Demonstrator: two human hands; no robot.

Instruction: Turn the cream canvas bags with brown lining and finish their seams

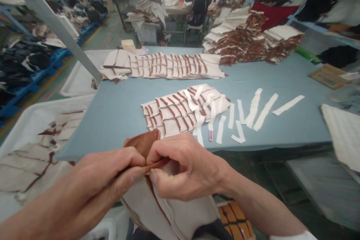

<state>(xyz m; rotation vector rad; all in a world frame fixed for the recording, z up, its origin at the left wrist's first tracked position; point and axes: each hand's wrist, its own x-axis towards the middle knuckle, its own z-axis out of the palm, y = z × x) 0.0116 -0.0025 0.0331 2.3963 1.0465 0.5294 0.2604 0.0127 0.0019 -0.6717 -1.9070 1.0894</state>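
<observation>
Close in front of me, a cream and brown fabric piece (194, 210) hangs from both hands over my lap. My left hand (112, 176) pinches its brown edge between thumb and fingers. Right beside it, my right hand (182, 168) grips the same edge, thumb and forefinger pressed together. A brown flap (143, 142) of the fabric stands up behind the fingers. Beyond the hands, overlapping cream panels with brown edges (174, 112) lie on the blue-grey table (112, 116). White strips (254, 107) are scattered to their right, near a small pink tool (210, 135).
A long row of overlapping panels (171, 65) lies along the table's far side. Tall fabric stacks (244, 37) stand at the back right. White bins (30, 112) with fabric are on the left, near a slanted metal post (56, 18). A person (199, 3) sits farther back.
</observation>
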